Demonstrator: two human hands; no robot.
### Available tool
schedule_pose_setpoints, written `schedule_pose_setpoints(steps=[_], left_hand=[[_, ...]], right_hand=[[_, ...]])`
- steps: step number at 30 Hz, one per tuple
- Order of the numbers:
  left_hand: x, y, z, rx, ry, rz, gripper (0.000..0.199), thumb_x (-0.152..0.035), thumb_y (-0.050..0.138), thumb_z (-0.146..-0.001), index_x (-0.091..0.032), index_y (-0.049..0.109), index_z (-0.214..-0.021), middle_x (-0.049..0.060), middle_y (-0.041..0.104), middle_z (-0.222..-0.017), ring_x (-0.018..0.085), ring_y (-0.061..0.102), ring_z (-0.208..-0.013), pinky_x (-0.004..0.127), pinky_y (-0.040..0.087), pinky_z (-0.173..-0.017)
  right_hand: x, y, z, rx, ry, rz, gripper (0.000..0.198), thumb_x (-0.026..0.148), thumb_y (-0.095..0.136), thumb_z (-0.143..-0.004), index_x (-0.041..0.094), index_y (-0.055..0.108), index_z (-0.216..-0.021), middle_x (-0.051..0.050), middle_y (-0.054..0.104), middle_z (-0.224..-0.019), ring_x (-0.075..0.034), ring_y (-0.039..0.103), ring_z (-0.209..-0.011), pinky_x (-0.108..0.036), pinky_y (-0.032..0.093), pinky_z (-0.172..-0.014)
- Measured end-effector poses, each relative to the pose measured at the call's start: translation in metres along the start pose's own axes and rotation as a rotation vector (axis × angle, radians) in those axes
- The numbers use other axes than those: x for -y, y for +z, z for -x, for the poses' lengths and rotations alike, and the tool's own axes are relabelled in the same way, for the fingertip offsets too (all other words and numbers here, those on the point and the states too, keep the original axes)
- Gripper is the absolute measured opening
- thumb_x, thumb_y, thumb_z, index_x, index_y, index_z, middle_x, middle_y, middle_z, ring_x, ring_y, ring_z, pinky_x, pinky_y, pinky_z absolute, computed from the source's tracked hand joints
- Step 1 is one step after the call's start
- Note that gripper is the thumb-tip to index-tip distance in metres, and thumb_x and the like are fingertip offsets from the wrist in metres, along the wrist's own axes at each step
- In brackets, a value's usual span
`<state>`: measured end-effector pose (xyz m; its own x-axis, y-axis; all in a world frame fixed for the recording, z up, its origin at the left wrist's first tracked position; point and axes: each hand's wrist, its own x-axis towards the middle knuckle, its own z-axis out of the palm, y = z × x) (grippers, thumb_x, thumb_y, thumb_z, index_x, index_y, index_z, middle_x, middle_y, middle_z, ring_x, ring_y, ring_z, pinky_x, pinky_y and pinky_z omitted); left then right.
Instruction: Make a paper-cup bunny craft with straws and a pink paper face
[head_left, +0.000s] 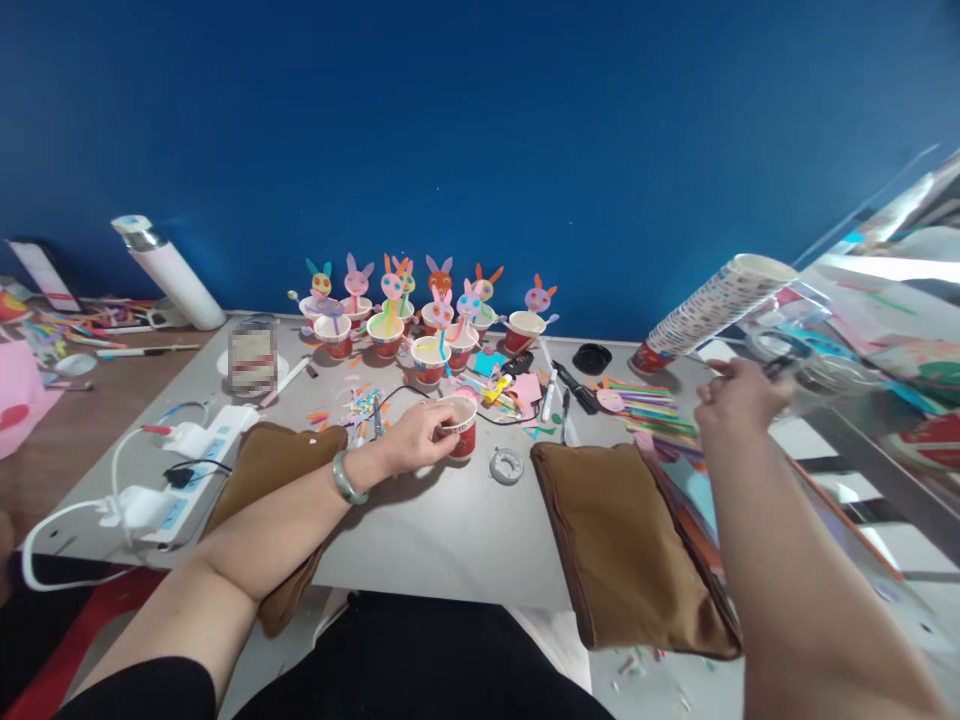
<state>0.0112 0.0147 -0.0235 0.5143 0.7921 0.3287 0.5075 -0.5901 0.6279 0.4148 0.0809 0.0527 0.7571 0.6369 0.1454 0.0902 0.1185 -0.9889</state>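
My left hand is wrapped around a red and white paper cup, which stands upright on the grey table in front of me. Beside the cup lies a white roll of tape. Out to the right, my right hand is slightly blurred, its fingers curled by a dark thing too indistinct to name. Close to that hand are a tall leaning stack of paper cups and a bundle of coloured strips. Several finished-looking cups with paper rabbit heads stand at the back.
A white power strip with plugs and cables lies at the left. Brown cloth pads flank the front edge. Paper scraps, a black glue gun and a black lid lie mid-table. A white bottle leans near the blue wall.
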Motion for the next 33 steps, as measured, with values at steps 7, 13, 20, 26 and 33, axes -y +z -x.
schedule_pose_setpoints(steps=[7, 13, 20, 26, 33], left_hand=[[-0.006, -0.008, -0.002, -0.113, -0.17, 0.275, 0.022, -0.037, 0.063, -0.084, -0.015, 0.062, -0.081, 0.003, 0.067, -0.081, 0.014, 0.059, -0.076, 0.027, 0.047, -0.073], [-0.008, -0.014, -0.004, -0.125, -0.158, 0.334, 0.028, -0.043, 0.068, -0.083, -0.015, 0.063, -0.08, 0.003, 0.068, -0.079, 0.015, 0.06, -0.075, 0.027, 0.049, -0.071], [-0.005, -0.012, -0.002, -0.12, -0.072, 0.289, 0.012, -0.027, 0.062, -0.085, -0.015, 0.065, -0.084, 0.007, 0.068, -0.089, 0.017, 0.062, -0.083, 0.032, 0.051, -0.08], [-0.007, -0.006, -0.001, -0.322, -0.099, 0.558, 0.066, -0.031, 0.078, -0.075, -0.019, 0.049, -0.133, 0.017, 0.049, -0.142, 0.029, 0.047, -0.136, 0.045, 0.043, -0.111], [-0.009, -0.003, 0.0, 0.016, -0.411, 1.178, 0.09, -0.03, 0.084, -0.069, -0.026, 0.037, -0.145, 0.013, 0.056, -0.138, 0.026, 0.059, -0.119, 0.039, 0.05, -0.097]], right_hand=[[0.009, 0.036, 0.108, 0.504, 0.221, -0.162, 0.021, 0.021, 0.071, -0.07, 0.019, 0.063, -0.089, 0.008, 0.045, -0.052, -0.004, 0.023, -0.037, -0.022, 0.02, -0.037], [-0.013, 0.074, 0.2, 1.112, -0.129, 0.067, 0.048, 0.042, 0.075, -0.078, 0.02, 0.064, -0.119, 0.005, 0.055, -0.061, -0.01, 0.047, -0.051, -0.023, 0.039, -0.048], [-0.036, 0.09, 0.202, 1.172, -0.408, 0.228, 0.026, 0.044, 0.065, -0.087, 0.019, 0.063, -0.081, 0.0, 0.06, -0.07, -0.013, 0.052, -0.065, -0.027, 0.044, -0.063], [-0.041, 0.086, 0.204, 1.188, -0.185, 0.062, 0.038, 0.056, 0.063, -0.088, 0.021, 0.055, -0.078, 0.006, 0.042, -0.057, -0.009, 0.037, -0.05, -0.024, 0.032, -0.048], [-0.034, 0.078, 0.208, 1.185, 0.013, -0.053, 0.044, 0.065, 0.061, -0.087, 0.023, 0.049, -0.08, 0.008, 0.037, -0.051, -0.008, 0.031, -0.043, -0.023, 0.023, -0.04]])
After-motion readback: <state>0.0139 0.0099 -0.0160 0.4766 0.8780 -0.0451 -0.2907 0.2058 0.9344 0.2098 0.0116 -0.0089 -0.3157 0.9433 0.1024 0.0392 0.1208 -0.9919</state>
